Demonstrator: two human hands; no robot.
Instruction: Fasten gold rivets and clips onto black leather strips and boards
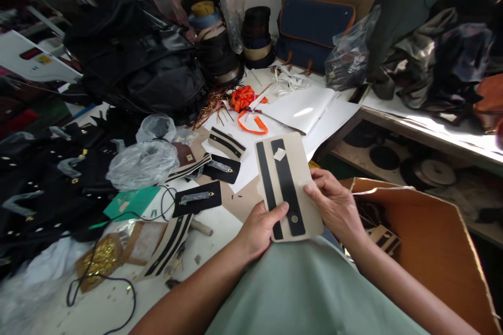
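Observation:
Both my hands hold a flat beige panel [312, 199] with rounded corners and two black strips. The wider strip has a round metal snap low down and a small pale tag near its top. My left hand [257, 227] grips the lower left edge, thumb across the front. At the right edge, my right hand [338, 204] pinches the panel between thumb and fingers. Left of it on the table lie a black panel [214, 204] with a plastic-wrapped handle, a second black panel [234, 174], and a striped beige panel [168, 246].
A cardboard box [432, 220] with striped pieces inside stands at my right. Gold-coloured small parts fill an open box [101, 257] at the left, near a black cord [133, 293]. Orange ribbon [243, 98], white sheets [302, 107] and a black backpack [137, 63] lie farther back.

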